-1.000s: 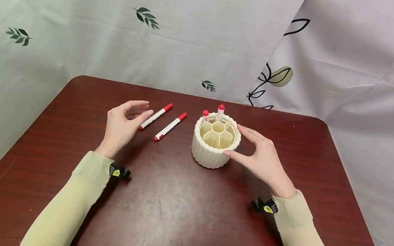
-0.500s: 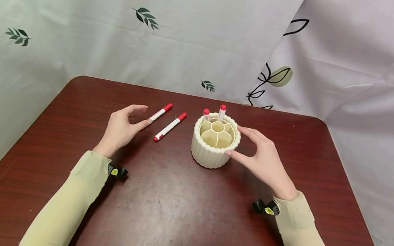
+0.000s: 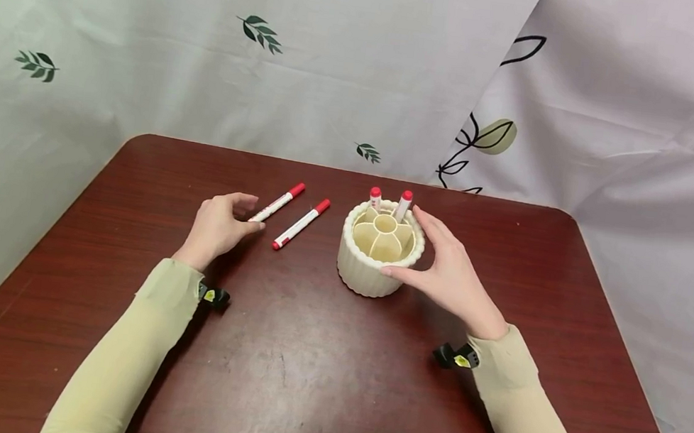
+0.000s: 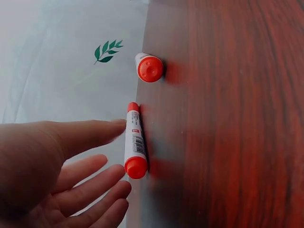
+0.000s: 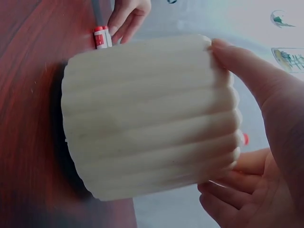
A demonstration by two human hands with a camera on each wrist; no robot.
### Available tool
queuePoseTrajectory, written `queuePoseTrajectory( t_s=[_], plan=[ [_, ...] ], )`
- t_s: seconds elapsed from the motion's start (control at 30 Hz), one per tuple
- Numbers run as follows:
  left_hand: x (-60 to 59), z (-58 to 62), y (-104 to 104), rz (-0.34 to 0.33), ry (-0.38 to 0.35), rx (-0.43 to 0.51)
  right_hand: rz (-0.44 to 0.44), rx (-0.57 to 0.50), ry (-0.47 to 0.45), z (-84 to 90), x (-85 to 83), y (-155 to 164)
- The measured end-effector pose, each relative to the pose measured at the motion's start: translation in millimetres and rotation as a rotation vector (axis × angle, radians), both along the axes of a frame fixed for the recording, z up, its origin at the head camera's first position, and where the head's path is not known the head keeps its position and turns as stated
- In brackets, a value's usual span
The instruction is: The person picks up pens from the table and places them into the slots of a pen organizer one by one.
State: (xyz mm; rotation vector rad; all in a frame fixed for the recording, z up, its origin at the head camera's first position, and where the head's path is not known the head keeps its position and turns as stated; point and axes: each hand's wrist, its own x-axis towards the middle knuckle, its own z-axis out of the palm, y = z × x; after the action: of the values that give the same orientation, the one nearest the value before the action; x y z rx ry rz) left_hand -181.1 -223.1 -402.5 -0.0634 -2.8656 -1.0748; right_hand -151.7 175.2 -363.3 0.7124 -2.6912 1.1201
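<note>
A cream ribbed pen holder (image 3: 373, 273) (image 5: 147, 118) with petal-shaped compartments stands mid-table. My right hand (image 3: 443, 274) grips its right side, thumb (image 5: 247, 71) on the wall and fingers round the far rim. Two red-capped markers (image 3: 405, 202) stand in its back compartments. Two more lie on the table to its left: a left marker (image 3: 276, 203) (image 4: 134, 142) and a right marker (image 3: 301, 223). My left hand (image 3: 224, 220) is down beside the left marker's near end, fingers fairly straight, thumb tip (image 4: 116, 127) and index tip touching it. That marker lies flat.
The dark red wooden table (image 3: 304, 369) has rounded far corners and is backed by white curtains with leaf prints (image 3: 259, 31). Small black clips (image 3: 212, 295) sit at both cuffs.
My left hand has dropped and reached to the left marker's end. My right hand has closed tighter on the holder and turned it, so the two standing markers shifted right.
</note>
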Motion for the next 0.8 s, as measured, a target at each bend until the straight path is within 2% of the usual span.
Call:
queuePoseTrajectory(
  t_s=[0.27, 0.43, 0.8],
  plan=[
    [-0.8, -3.2, 1.3, 0.022, -0.017, -0.074, -0.006, -0.013, 0.008, -4.2, -0.6, -3.8],
    [-1.4, -4.8, 3.3, 0.008, -0.016, -0.118, -0.019, -0.018, 0.009, -5.6, -0.7, -3.7],
    [-2.6, -5.6, 5.6, -0.005, -0.023, -0.129, -0.028, -0.049, 0.010, -8.4, -1.2, -3.6]
  ],
)
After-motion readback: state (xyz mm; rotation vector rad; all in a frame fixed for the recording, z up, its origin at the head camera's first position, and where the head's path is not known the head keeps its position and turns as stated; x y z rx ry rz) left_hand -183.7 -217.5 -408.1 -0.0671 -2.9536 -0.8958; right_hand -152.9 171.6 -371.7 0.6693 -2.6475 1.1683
